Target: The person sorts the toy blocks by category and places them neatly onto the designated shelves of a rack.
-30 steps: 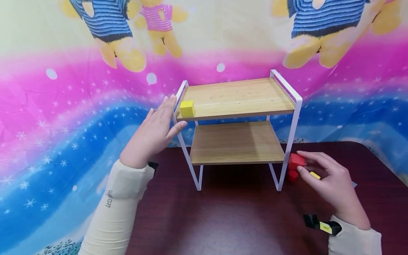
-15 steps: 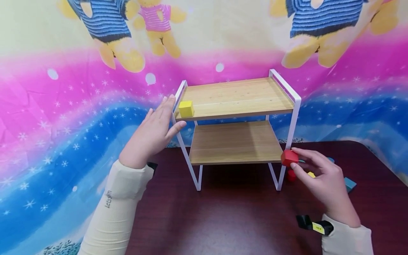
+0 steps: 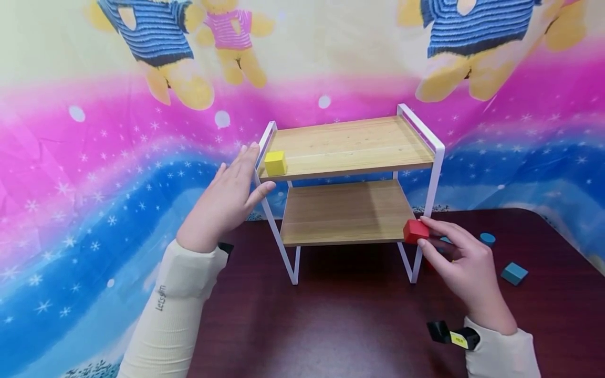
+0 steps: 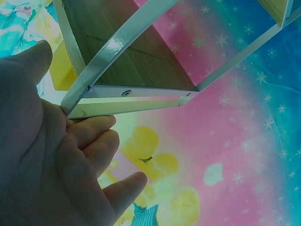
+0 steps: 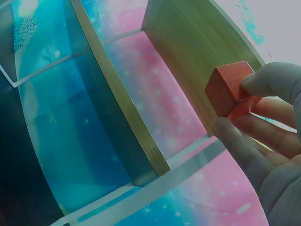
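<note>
Red block (image 3: 414, 231), roughly cubic, is held nearly level.

Block (image 3: 275, 164) on upper shelf (image 3: 352, 144), left end, table (image 3: 340, 325) below, backdrop (image 3: 312, 63) behind

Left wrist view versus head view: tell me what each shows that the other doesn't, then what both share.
Only the left wrist view shows the palm of the left hand and a screw in the frame. Only the head view shows the right hand pinching the red cube, plus the teal block and blue disc on the table. Both show the left hand, the yellow cube, the frame and the shelves.
</note>
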A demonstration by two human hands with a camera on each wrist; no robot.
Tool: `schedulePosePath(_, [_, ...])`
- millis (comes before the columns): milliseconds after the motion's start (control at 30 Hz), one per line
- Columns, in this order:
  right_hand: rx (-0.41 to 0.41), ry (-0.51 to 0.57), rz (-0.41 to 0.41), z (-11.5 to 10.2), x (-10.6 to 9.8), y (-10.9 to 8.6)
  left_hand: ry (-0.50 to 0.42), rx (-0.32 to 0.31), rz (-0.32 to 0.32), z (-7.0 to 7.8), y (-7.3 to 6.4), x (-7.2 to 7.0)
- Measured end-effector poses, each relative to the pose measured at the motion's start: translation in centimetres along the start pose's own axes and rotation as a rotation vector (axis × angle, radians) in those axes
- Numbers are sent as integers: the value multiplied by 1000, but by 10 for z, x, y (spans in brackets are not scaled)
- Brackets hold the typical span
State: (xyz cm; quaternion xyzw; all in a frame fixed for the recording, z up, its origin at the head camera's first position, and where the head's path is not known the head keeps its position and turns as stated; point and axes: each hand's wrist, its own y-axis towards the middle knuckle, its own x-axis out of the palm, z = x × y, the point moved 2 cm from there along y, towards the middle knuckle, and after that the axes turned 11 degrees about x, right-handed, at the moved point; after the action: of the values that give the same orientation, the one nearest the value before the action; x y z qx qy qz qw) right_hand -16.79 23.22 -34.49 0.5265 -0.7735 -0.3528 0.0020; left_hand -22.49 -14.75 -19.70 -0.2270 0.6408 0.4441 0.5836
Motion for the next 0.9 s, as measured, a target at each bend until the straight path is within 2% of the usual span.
schedulePosePath(300, [-27, 63, 35, -6, 8, 1, 3, 2, 1, -1, 0, 0])
schedulePosePath(467, [-19, 90, 32, -12, 12, 2, 7, 1, 3, -2, 0, 0])
schedulePosePath(900, [-76, 106, 21, -31, 21, 11, 8, 2, 7, -1, -1, 0])
